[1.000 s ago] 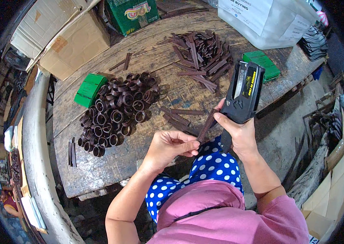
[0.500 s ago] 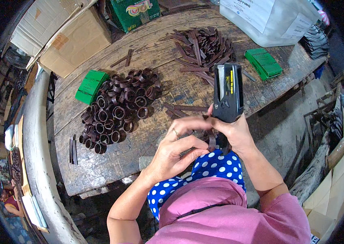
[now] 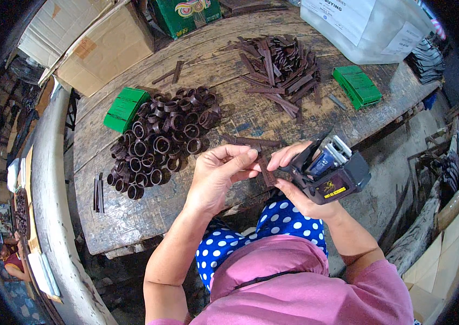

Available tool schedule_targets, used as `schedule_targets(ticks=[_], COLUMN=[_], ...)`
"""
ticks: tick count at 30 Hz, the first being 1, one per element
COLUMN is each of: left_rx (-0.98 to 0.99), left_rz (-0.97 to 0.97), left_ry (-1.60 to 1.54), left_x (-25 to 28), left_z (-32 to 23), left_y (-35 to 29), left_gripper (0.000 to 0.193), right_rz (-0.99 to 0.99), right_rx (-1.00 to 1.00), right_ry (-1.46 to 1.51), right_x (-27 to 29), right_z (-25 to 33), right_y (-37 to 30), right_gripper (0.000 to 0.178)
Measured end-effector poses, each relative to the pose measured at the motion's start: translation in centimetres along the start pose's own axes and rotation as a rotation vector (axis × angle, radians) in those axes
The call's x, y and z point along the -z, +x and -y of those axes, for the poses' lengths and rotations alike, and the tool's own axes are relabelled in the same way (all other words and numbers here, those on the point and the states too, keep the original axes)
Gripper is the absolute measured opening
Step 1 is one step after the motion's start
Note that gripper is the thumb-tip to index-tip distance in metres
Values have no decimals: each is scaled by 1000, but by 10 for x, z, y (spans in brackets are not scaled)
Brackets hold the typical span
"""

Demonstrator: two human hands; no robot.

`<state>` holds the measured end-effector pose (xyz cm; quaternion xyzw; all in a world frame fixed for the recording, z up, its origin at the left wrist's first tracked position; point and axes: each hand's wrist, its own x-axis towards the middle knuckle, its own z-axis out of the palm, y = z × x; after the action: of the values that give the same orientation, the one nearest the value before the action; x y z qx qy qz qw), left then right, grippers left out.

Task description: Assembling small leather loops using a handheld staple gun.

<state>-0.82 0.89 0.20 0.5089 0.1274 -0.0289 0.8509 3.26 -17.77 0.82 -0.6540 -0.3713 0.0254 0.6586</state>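
Currently, the L hand (image 3: 216,176) is pinching a dk-brown, flat, rough-textured strip (image 3: 267,173) btwn thumb & fingers at its upper end. The R hand (image 3: 308,201) is wrapping round a black stapler w/ a yellow-marked side (image 3: 340,181), its fingertips reaching to the strip's R edge; can't tell if they're pressing on it. The strip is slanting approx 11 to 5 o'clock btwn both hands, above the near edge of a worn, brown wooden table (image 3: 143,219).

Clock from the strip: a few loose dk-brown strips (image 3: 240,140) are lying nr 11–12, just beyond the L hand. A big heap of dk-brown strips (image 3: 283,70) is sitting at 12. A pile of dk-brown, hollow rings (image 3: 162,145) is spreading at approx 10, w/ a green, oblong box (image 3: 126,110) sitting just beside it. Another green, oblong pack (image 3: 357,86) is lying btwn 1 & 2, nr a whitish, translucent plastic tub (image 3: 348,32) at 1. Some thin, dk sticks (image 3: 98,193) are lying at 9. A tan cardboard box (image 3: 105,54) is standing btwn 10 & 11. Blue, white-dotted trousers (image 3: 289,219) are showing at 5.
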Motion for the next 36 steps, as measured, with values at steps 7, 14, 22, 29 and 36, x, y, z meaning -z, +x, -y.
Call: schedule_targets(ticks=[7, 14, 22, 29, 36], left_rx=[128, 121, 42, -56, -169], left_rz=[13, -10, -33, -84, -211], left_ry=[-88, -116, -140, -106, 29], left_x=[0, -9, -16, -20, -27], left_z=[8, 13, 17, 26, 33], left_y=[-6, -18, -20, -22, -24], left_gripper=[17, 15, 15, 12, 14], right_rz=[5, -233, -260, -276, -248], right_rx=[-129, -352, -371, -335, -339], right_ry=[176, 30, 11, 3, -62], right_x=[-10, -20, -21, -22, -24], right_z=[5, 6, 8, 5, -1], right_y=[-4, -6, -5, -7, -10], right_gripper=[26, 26, 27, 27, 22])
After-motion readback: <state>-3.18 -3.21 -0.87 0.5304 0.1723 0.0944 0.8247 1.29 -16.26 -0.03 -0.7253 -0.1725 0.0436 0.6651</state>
